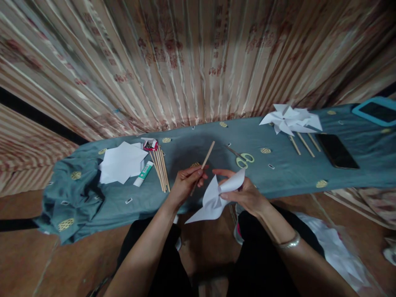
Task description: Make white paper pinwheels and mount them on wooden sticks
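Between its thumb and fingers, my left hand (189, 181) grips a thin wooden stick (208, 153), tilted with its top leaning right. My right hand (244, 190) is closed on a white paper pinwheel (213, 202), its thumb pressed near the centre of the folded blades. The stick and the pinwheel are apart. Just beyond my right hand lie scissors with pale green handles (245, 159). To the left of my left hand rests a bundle of wooden sticks (160, 169), beside a small red box (150, 144) of tiny dark items and a green-and-white glue stick (143, 173).
A stack of white paper (122, 163) sits at the left of the cloth-covered bench (185, 136). Finished pinwheels on sticks (289, 119) lie at the right, near a black phone (337, 151) and a blue-framed tablet (375, 111). A pleated curtain (192, 62) hangs behind.
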Available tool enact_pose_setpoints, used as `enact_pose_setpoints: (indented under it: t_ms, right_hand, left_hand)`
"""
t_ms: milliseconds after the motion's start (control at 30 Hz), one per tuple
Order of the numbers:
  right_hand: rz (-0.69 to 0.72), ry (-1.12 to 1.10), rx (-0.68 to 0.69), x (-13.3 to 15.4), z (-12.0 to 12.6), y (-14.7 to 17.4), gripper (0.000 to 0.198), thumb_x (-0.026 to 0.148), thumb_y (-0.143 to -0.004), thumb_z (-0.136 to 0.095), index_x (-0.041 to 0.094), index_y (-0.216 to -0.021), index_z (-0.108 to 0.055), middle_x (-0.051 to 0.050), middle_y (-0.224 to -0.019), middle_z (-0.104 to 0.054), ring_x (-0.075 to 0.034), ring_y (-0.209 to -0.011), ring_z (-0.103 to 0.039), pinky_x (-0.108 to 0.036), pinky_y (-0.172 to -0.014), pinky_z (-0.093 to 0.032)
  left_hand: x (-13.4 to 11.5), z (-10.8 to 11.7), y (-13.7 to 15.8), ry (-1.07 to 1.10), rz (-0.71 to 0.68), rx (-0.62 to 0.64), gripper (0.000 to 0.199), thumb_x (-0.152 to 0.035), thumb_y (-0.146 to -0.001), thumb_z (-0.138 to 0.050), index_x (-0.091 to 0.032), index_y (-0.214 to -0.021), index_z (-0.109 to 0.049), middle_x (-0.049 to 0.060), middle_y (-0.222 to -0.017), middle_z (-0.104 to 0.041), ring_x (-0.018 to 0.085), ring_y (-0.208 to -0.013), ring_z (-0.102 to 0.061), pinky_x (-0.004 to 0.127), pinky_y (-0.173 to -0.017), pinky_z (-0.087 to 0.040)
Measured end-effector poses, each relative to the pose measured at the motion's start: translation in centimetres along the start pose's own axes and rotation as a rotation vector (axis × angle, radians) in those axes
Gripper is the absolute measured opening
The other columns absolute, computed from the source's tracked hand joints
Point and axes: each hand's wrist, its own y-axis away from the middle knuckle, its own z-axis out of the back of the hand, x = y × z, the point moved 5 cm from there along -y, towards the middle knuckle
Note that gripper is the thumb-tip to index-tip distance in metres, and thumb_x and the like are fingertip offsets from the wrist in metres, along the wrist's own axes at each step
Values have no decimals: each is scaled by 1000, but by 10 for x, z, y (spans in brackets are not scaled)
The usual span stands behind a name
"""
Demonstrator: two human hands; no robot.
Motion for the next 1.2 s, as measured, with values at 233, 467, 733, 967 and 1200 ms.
enact_pose_setpoints:
  t_ms: [233, 467, 733, 967, 1200]
  right_hand:
    - [-30, -161, 20, 1, -5, 1, 59, 23, -54, -90, 20, -110, -71, -2, -84, -77, -17, -73, -72, -28, -69, -57]
    - [23, -125, 72, 5, -20, -5, 49, 24, -53, -89, 22, -99, -74, -5, -110, -75, -19, -90, -72, -27, -72, -57]
    - [72, -77, 30, 16, -16, -5, 53, 22, -54, -89, 23, -104, -72, -1, -89, -77, -13, -72, -69, -24, -66, -55]
    - [76, -52, 28, 19, -12, -6, 40, 29, -55, -90, 21, -91, -74, -3, -93, -77, -16, -76, -70, -28, -70, -58]
    - [17, -39, -13, 16, -10, -9, 37, 19, -52, -90, 21, -85, -74, 1, -79, -75, -13, -67, -67, -26, -64, -56]
  left_hand:
    - [12, -16, 8, -171, 76, 140, 26, -40, -62, -82, -17, -73, -78, 2, -62, -67, 15, -61, -59, 26, -61, -46]
    - [-3, -30, 16, -27, 59, 95, 46, -38, -51, -89, -18, -91, -77, 8, -92, -76, 24, -84, -68, 32, -76, -54]
    - [1, -24, 8, -2, 47, 73, 43, -39, -60, -84, -18, -96, -77, 7, -90, -76, 24, -84, -69, 28, -69, -52]
    - [11, -24, 5, -28, 65, 77, 41, -42, -56, -85, -16, -87, -78, 8, -81, -76, 26, -84, -70, 30, -70, -53]
    - [-4, -23, 7, -14, 77, 23, 41, -30, -52, -87, -19, -91, -79, 7, -94, -77, 24, -85, -70, 30, -76, -54]
